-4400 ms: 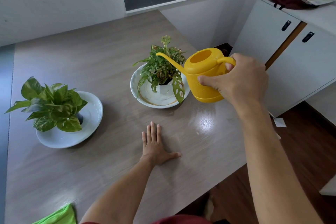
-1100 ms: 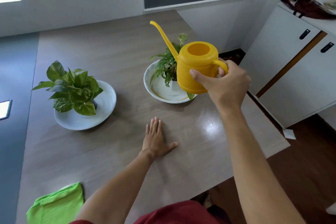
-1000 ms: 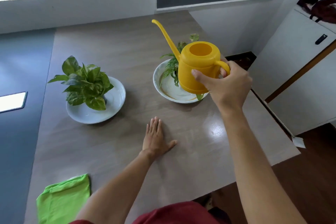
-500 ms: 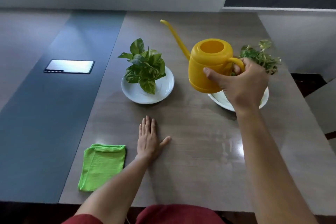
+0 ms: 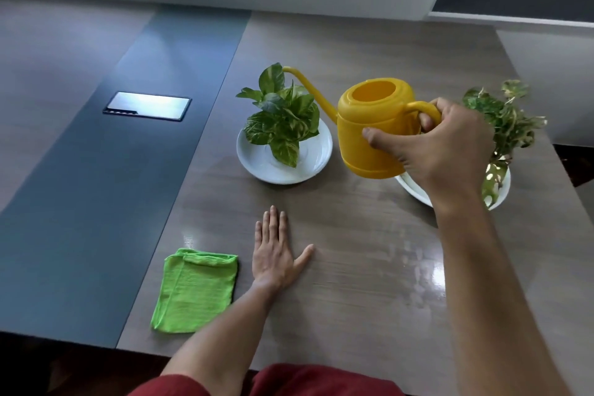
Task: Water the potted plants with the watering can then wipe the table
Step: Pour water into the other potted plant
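The right hand [image 5: 448, 151] grips the yellow watering can [image 5: 374, 130] by its handle, held above the surface [image 5: 353, 267], spout toward ten o'clock over the broad-leaved plant [image 5: 283, 119]. The left hand [image 5: 274, 252] lies flat, fingers spread, empty. At its nine o'clock lies a green cloth [image 5: 196, 289]; behind the right hand stands the second plant [image 5: 504, 119].

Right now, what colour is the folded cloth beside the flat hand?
Bright green cloth, clearest in the head view.

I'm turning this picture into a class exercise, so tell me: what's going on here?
A person is watering plants at a wooden table. The right hand holds a yellow watering can by its handle, its spout reaching over the broad-leaved plant on a white plate. A second plant stands behind that hand. The left hand rests flat on the table beside a folded green cloth.
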`<state>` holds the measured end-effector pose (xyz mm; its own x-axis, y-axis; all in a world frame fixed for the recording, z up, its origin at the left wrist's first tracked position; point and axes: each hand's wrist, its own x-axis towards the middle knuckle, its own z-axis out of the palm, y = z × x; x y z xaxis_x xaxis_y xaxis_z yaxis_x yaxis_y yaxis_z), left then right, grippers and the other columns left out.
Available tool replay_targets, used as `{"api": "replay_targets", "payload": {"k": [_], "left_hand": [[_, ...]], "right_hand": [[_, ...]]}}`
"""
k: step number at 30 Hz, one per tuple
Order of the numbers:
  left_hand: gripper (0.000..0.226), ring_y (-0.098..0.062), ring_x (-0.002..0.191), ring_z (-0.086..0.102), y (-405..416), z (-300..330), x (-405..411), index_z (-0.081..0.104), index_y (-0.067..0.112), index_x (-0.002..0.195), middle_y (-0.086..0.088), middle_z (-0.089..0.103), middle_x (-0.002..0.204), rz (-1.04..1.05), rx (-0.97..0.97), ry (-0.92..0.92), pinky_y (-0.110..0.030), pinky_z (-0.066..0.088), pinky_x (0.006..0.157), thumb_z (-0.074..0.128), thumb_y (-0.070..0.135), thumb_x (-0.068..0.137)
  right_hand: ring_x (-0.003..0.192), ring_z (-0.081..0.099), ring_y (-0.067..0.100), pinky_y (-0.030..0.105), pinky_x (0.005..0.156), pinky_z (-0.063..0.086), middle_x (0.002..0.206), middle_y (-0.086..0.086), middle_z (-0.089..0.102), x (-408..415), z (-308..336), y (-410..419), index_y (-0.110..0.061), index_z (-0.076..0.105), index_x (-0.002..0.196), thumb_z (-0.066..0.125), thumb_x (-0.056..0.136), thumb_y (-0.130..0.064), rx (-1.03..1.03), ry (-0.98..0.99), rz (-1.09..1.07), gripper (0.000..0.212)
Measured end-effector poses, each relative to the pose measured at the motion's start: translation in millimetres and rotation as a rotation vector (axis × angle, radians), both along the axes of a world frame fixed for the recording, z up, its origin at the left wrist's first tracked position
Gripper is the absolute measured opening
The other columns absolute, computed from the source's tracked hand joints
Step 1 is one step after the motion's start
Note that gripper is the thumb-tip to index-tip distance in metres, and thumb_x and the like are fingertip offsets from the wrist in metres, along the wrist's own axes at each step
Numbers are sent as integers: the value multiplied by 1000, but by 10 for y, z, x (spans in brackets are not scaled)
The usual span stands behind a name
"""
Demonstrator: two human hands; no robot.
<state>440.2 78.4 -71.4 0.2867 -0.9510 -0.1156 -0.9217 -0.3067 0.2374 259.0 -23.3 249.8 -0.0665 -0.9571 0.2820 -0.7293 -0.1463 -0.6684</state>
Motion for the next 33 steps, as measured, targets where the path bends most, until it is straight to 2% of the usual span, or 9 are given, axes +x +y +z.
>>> {"api": "replay_targets", "payload": {"k": [4, 10, 15, 19, 30, 33], "left_hand": [[106, -22, 153, -19, -1, 27, -3, 1, 9, 160, -12, -12, 167, -8, 21, 2, -41, -10, 124, 25, 81, 87], [107, -21, 153, -15, -9, 22, 2, 4, 8, 160, -13, -9, 167, 1, -6, 8, -41, -9, 124, 26, 82, 86], [107, -22, 154, -13, -3, 7, 7, 5, 9, 160, -12, -8, 168, 2, -10, 15, -41, -8, 124, 26, 82, 85], [107, -21, 153, -18, -2, 21, 8, 0, 10, 160, -11, -13, 167, -4, 3, 12, -41, -10, 124, 23, 83, 85], [107, -22, 153, -19, -3, 16, 11, -3, 10, 160, -12, -15, 167, -10, 13, 14, -42, -10, 124, 21, 83, 85], [107, -23, 153, -18, 1, 13, 12, -2, 10, 160, -12, -14, 167, -9, 8, 20, -41, -11, 123, 22, 83, 85]], "right_hand": [[56, 44, 17, 34, 55, 38, 58, -9, 45, -26, 65, 5, -21, 35, 59, 84, 49, -65, 3, 48, 15, 66], [53, 39, 10, 30, 55, 31, 58, -10, 45, -83, 178, 24, -21, 34, 59, 85, 51, -64, -6, 92, 23, 67], [65, 48, 20, 25, 49, 27, 66, -4, 51, -99, 250, 67, -24, 33, 60, 83, 52, -66, 0, 139, 56, 66], [67, 51, 21, 23, 49, 26, 72, -2, 55, -91, 274, 80, -23, 34, 61, 83, 52, -67, 3, 168, 67, 67], [70, 51, 22, 27, 52, 27, 76, 0, 56, -76, 362, 101, -25, 34, 62, 82, 51, -68, -9, 212, 80, 66], [73, 53, 23, 31, 60, 34, 79, 1, 58, -72, 359, 89, -23, 40, 66, 80, 52, -71, -10, 226, 85, 65]]}}
